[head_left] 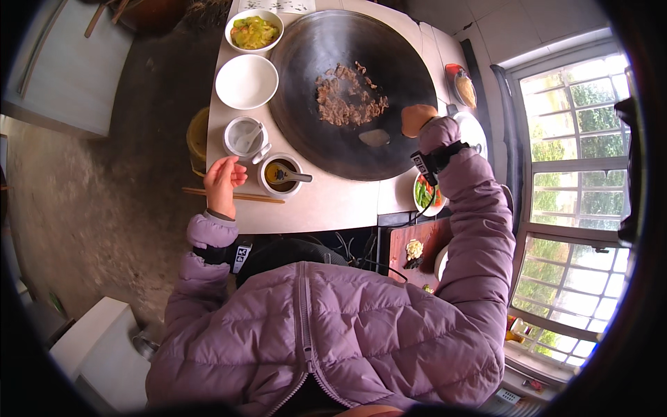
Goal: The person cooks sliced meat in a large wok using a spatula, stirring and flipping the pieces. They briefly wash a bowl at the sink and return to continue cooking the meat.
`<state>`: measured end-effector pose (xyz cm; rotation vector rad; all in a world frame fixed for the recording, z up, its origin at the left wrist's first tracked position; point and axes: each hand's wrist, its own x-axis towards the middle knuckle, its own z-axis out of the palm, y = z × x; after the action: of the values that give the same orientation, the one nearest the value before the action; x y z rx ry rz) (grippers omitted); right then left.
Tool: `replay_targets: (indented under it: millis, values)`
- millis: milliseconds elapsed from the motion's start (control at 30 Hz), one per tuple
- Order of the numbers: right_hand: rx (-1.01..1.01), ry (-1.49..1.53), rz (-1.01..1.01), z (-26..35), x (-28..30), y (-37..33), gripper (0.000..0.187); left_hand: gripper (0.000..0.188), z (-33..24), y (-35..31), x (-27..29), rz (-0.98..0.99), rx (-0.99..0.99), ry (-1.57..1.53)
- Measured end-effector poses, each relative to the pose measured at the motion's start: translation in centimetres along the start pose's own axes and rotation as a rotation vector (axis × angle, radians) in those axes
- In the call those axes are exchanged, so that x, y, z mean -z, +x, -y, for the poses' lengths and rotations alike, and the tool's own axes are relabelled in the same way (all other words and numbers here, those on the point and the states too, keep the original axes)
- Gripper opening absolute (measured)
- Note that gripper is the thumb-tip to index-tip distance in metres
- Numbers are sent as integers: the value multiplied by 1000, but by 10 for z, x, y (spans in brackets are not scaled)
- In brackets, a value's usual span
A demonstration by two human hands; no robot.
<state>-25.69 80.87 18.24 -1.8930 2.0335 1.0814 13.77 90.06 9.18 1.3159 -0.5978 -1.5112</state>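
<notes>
My right hand (pixel 418 119) is closed at the right side of a large black wok (pixel 299 132). A grey oval that looks like a spatula head (pixel 375 137) lies in the wok just left of it; the handle does not show clearly. Browned shredded meat (pixel 347 96) is heaped in the middle of the wok. My left hand (pixel 224 182) is off the counter's left edge, fingers loosely extended and holding nothing. Closest to it are a white jar (pixel 237 139) with a white spoon, a second jar (pixel 269 186) of dark yellow liquid with a spoon, and wooden chopsticks (pixel 253 198).
An empty-looking white bowl (pixel 246 82) and a bowl of cooked vegetables (pixel 254 32) stand left of the wok. Right of it are a bowl of green and red peppers (pixel 428 194) and an orange-rimmed dish (pixel 461 87). Chopped garlic (pixel 414 249) lies on a wooden board (pixel 396 240).
</notes>
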Motion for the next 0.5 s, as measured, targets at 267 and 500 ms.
replay_targets:
  millis: [267,500]
  values:
    - [-126,271,-240,17,-30,48,24,17,4,-5,13,-60,-4,0]
    - [-78,-31,-201,-20,-22,13,18,18,5,-2,9,-68,26,-7]
